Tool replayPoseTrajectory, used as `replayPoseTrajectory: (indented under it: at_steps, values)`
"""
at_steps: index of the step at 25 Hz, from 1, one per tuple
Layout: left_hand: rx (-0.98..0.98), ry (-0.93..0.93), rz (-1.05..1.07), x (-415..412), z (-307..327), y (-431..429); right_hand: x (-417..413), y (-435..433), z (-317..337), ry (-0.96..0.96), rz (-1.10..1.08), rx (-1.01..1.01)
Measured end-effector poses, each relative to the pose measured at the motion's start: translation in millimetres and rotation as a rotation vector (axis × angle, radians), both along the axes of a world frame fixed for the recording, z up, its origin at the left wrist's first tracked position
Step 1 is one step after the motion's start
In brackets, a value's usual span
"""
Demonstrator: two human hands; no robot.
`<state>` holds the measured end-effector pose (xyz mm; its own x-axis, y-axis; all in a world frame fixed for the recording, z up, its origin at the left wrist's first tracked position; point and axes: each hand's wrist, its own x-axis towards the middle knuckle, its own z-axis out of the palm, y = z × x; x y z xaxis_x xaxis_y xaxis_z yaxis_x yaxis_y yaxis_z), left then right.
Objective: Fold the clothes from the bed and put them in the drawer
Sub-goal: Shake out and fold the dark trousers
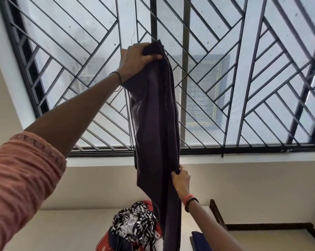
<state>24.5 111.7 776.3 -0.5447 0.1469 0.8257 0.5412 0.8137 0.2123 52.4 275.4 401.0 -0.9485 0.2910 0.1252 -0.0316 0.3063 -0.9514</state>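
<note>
our left hand (pixel 136 58) grips the top of the dark garment (pixel 156 124), held up high in front of the window (pixel 243 69). our right hand (pixel 181 180) pinches its right edge lower down. the clothes pile (pixel 135 227) sits on the bed (pixel 62 230) below.
</note>
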Motion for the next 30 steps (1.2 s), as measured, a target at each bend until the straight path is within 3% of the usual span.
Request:
replayPoseTrajectory:
  at_steps: [5, 10, 14, 20, 24, 27, 30]
  values:
    - [0.143, -0.032, 0.092, 0, -9, -46, -16, 38, -10, 0.045, -0.009, -0.009]
    - [0.352, -0.035, 0.197, -7, -37, -98, -17, 71, -13, 0.009, 0.289, -0.35]
    - [0.422, -0.099, 0.223, -8, -58, -132, -14, 90, -4, -0.084, 0.607, -0.383]
    - [0.492, -0.13, 0.174, -9, -75, -153, -12, 108, 2, -0.152, 0.644, -0.448]
    - [0.408, -0.305, 0.115, -13, -85, -169, -4, 121, 11, -0.191, 0.609, -0.292]
    - [0.332, -0.444, 0.312, -21, -112, -189, 2, 134, 16, -0.234, 0.6, -0.02]
    - [0.284, -0.513, 0.471, -21, -146, -189, 9, 136, 15, -0.263, 0.645, -0.06]
